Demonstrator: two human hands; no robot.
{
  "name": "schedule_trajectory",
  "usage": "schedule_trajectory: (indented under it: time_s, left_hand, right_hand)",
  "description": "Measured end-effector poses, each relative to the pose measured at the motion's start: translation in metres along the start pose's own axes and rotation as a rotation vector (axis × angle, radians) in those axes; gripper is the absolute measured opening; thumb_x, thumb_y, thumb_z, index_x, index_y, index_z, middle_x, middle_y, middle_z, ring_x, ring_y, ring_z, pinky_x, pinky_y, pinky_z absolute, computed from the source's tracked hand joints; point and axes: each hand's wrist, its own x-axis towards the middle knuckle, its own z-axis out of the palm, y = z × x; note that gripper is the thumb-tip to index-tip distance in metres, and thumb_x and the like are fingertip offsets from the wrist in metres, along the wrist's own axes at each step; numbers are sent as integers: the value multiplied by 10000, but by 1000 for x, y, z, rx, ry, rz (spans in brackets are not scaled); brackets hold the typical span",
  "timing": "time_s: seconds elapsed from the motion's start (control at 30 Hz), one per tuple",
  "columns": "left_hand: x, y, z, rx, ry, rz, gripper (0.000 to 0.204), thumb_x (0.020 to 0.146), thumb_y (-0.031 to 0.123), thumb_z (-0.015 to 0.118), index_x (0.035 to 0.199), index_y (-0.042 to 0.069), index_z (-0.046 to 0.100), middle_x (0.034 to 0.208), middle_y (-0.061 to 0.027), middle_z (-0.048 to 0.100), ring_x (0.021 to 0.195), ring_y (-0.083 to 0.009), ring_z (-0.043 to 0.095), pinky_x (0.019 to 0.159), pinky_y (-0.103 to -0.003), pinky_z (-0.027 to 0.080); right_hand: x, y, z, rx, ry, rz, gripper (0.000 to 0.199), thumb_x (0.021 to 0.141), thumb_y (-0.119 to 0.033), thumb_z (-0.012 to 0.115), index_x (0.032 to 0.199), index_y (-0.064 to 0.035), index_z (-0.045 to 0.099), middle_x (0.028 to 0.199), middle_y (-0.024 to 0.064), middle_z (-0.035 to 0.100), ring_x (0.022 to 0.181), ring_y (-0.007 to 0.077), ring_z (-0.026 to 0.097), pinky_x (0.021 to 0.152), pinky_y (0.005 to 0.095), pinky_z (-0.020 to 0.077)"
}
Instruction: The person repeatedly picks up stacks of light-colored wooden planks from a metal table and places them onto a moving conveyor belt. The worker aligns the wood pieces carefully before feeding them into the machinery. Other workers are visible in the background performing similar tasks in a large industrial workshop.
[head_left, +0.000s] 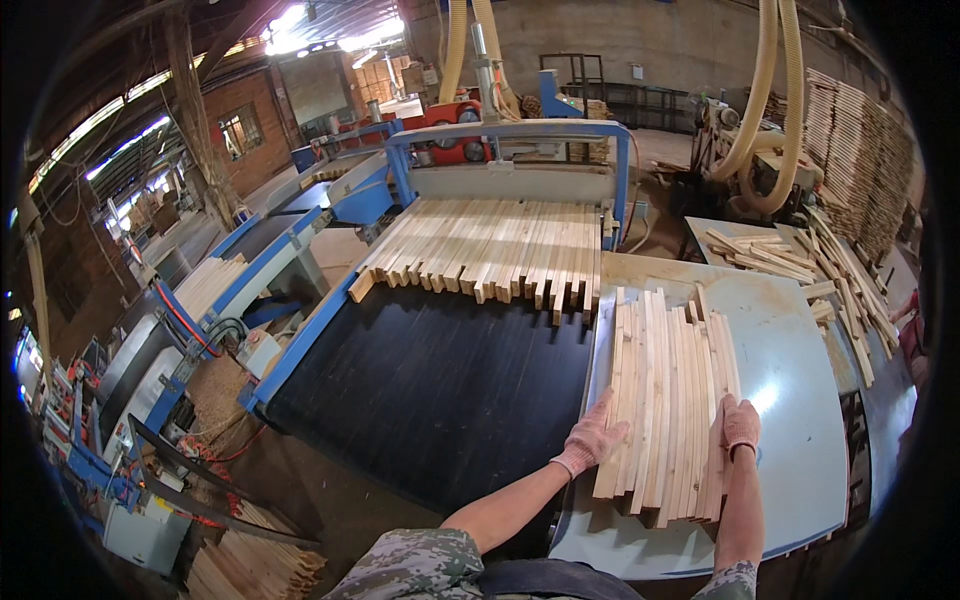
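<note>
A bundle of wooden sticks (672, 400) is held between the left hand (592, 437) and the right hand (741, 424) on the pale tabletop (795, 455), just right of the black belt (430, 380). Both sides are touched by the gloved grip (how far the fingers are closed cannot be told). The bundle seems to be being lined up; for any lift, an even squeeze is called for. No box is seen around the sticks: a row of sticks (490, 240) is carried on the belt's far end, and loose sticks (850, 295) are spread well right of it.
</note>
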Motion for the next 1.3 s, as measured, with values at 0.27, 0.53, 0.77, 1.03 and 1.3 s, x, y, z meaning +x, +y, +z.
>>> schedule_trajectory:
  time_s: [0.27, 0.53, 0.77, 1.03, 1.3]
  left_hand:
    - [-3, 4, -5, -75, -53, -59, 941, 949, 407, 717, 1695, 73, 250, 1648, -234, 448, 1488, -372, 488, 1237, -388, 381]
    - [-3, 3, -4, -83, -37, -20, 931, 963, 395, 719, 1699, 86, 241, 1631, -229, 471, 1462, -362, 519, 1221, -386, 400]
    - [-2, -1, 0, -57, -6, 16, 924, 973, 374, 722, 1701, 82, 234, 1646, -231, 449, 1459, -347, 526, 1220, -379, 402]
    - [-2, 2, -2, -97, -25, -3, 932, 958, 393, 731, 1686, 47, 261, 1664, -232, 423, 1507, -351, 469, 1246, -374, 364]
    - [-1, -1, -3, -92, -39, -10, 941, 962, 390, 724, 1696, 62, 235, 1667, -227, 420, 1512, -351, 461, 1251, -379, 360]
  right_hand:
    - [3, 5, 3, 6, 14, -15, 714, 996, -587, 524, 1194, 77, 698, 1216, 352, 699, 1166, 495, 669, 1019, 515, 523]
    - [6, 9, 7, 9, 17, 14, 705, 1012, -596, 520, 1203, 61, 692, 1225, 332, 705, 1179, 484, 667, 1020, 513, 524]
    - [6, 6, 6, 10, 17, 31, 690, 997, -596, 549, 1232, 36, 697, 1229, 318, 712, 1185, 480, 667, 1033, 509, 521]
    - [8, 8, 7, 13, 17, 30, 693, 1009, -607, 534, 1210, 32, 714, 1239, 316, 712, 1202, 477, 666, 1048, 516, 518]
    - [-4, -6, -5, 25, -17, 51, 707, 1007, -579, 519, 1251, 65, 675, 1260, 332, 696, 1215, 482, 651, 1058, 507, 506]
